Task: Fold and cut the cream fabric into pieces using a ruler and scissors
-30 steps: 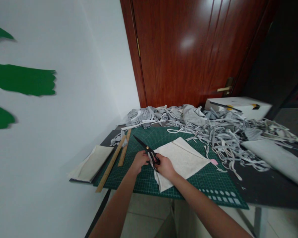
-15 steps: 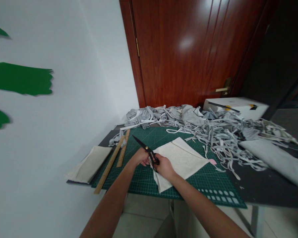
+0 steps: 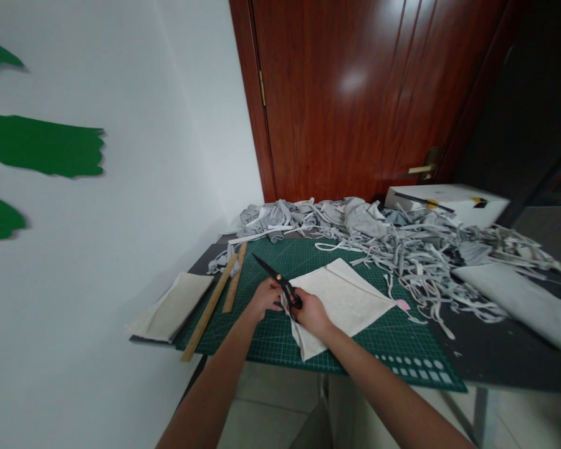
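A: Left hand [image 3: 265,298]?
B: Fingers curled at left edge of cream cloth [image 3: 350,296]; can't tell if pinching it.
A: Then?
B: Scissors [image 3: 279,279], blades toward 10 o'clock, handles grasped by right hand [image 3: 311,315].
A: Cloth?
B: On green mat [image 3: 271,340], 2 o'clock of right hand. Probably light, limp, not slippery; hold near edge, clear of blades.

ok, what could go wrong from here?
The left hand sits right by the scissors in the right hand, so a slip might nick it. The longer wooden ruler juts past the near edge of the cutting mat and could get knocked off.
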Available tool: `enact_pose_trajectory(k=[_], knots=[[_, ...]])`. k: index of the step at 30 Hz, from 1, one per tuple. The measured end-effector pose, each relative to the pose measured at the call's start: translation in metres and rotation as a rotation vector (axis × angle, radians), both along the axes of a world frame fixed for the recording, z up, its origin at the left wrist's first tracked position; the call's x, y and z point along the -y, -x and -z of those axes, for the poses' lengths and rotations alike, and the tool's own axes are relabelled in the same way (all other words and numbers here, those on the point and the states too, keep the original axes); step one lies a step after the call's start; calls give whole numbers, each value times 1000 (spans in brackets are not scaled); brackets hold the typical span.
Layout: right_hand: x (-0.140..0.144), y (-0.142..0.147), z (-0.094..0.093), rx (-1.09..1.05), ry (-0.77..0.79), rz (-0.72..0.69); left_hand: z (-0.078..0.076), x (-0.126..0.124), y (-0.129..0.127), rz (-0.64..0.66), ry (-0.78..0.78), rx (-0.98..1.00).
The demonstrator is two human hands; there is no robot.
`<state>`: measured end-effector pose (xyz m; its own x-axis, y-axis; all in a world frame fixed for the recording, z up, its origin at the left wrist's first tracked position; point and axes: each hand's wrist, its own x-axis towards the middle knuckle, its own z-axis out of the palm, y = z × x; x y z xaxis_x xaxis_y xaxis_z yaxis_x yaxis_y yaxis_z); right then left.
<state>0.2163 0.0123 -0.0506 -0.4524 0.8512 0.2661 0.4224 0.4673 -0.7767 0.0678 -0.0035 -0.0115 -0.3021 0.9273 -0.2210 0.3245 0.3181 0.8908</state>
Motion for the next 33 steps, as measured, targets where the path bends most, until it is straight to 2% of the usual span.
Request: enact_pose_trajectory(k=[6,10,14,19,27,33], knots=[[-7,4,-3,16,-8,19,4,-9,7,-129,-128,-130],[-16,8,-5,23,-19,38,9,0,8,-100,-181,-315],[-24,8,-5,27,-25,36,16,24,-6,31,-274,-475],[-26,2,-2,18,-37,2,15,39,-16,283,-434,-564],[-32,-2,4,-50,-21,-78,14,29,3,514,-502,-610],[-31,-9,2,-167,9,-155,7,18,0,683,-520,-683]])
